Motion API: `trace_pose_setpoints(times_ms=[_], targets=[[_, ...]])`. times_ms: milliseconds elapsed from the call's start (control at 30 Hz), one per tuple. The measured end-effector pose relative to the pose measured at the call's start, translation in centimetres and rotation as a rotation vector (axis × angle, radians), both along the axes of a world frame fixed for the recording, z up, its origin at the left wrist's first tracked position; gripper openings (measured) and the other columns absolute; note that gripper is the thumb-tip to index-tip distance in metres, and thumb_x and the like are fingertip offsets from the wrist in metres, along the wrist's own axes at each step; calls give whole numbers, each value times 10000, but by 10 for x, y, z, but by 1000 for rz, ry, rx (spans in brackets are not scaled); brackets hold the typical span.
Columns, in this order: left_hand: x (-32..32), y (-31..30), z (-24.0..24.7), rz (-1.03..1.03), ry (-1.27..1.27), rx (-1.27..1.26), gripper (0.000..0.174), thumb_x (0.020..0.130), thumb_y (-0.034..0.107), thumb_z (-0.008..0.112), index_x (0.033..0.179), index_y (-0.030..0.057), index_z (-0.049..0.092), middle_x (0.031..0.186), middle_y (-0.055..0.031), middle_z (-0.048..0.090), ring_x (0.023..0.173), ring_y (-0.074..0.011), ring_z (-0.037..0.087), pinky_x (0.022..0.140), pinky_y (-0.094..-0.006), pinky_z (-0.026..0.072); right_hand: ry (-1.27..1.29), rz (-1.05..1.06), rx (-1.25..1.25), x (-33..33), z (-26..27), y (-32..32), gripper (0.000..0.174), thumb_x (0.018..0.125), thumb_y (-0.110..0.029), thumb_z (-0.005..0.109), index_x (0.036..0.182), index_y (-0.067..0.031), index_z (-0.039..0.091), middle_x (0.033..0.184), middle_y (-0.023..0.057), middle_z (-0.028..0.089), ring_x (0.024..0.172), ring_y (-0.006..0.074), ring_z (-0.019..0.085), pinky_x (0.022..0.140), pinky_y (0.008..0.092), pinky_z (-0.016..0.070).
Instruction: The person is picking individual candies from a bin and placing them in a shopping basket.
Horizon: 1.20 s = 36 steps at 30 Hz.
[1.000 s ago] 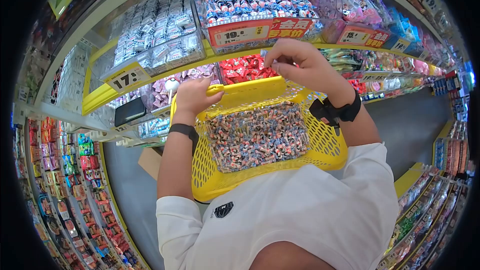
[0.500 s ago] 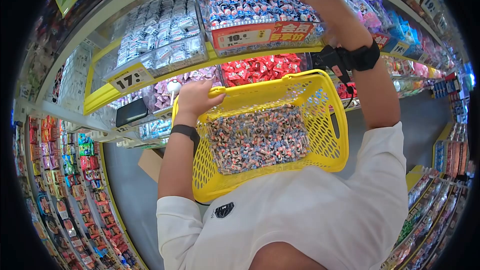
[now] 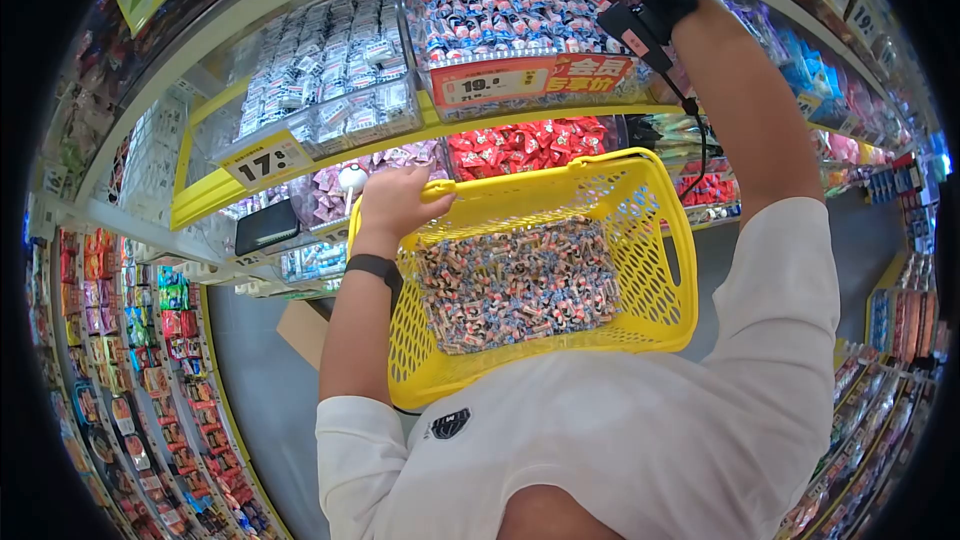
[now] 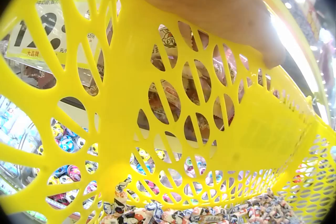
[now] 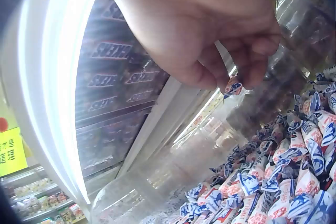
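My left hand [image 3: 400,205] grips the back left rim of a yellow plastic basket [image 3: 655,240]. In the left wrist view the fingers [image 4: 210,3] lie over the rim, above the holed wall. A layer of twist-wrapped candies [image 3: 520,285] covers the basket's floor. My right hand [image 5: 205,29] is over a clear bin of similar blue, white and red wrapped candies [image 5: 283,176]. Between its thumb and fingertips it pinches one wrapped candy [image 5: 233,87], above the pile. The top edge of the head view cuts off part of this hand.
A red price sign [image 3: 500,80] fronts the candy bin. To its left stands a bin of silvery packets [image 3: 330,70]; red-wrapped candies [image 3: 525,145] lie on the shelf below. A dark phone-like slab [image 3: 267,227] and a white lollipop shape [image 3: 352,178] are beside the left hand.
My right hand has gone from above the basket's back rim up and forward to the far part of the candy bin. The left hand keeps its grip on the basket.
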<state>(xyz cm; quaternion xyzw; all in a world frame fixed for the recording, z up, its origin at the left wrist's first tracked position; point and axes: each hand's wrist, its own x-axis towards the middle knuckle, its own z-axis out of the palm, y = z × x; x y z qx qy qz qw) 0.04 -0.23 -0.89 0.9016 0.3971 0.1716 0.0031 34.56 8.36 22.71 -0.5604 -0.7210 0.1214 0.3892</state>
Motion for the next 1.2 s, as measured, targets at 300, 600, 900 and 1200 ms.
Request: trace_pose_setpoints(times_ms=[300,600,900,1200], targets=[[-1,1,-1,-3,-12,18,475,730,544,709,733,79,611,691,-95,620,657,-303,624,623,-435,492,-107,-97,-2,0,-20,50,118,931,-160,591,944,-56,646,778,-43,557,695,53,474,629,240,400],[-1,1,-2,-14,-31,39,467,720,537,724,720,84,612,684,-86,618,647,-292,623,611,-423,493,-183,-132,-23,-4,-32,80,120,937,-167,588,933,-58,636,771,-46,542,688,52,462,621,239,392],[-1,2,-2,-20,-28,50,456,717,529,726,723,85,622,682,-82,622,648,-289,627,613,-416,497,-222,-115,-65,-3,-29,80,124,943,-174,585,921,-60,626,763,-49,526,681,51,450,612,238,383],[-1,2,-3,-21,-37,57,448,714,524,730,734,87,629,682,-81,624,640,-289,626,607,-418,498,-259,-7,-145,6,-13,59,131,948,-182,582,910,-62,617,756,-52,511,674,50,439,604,237,374]])
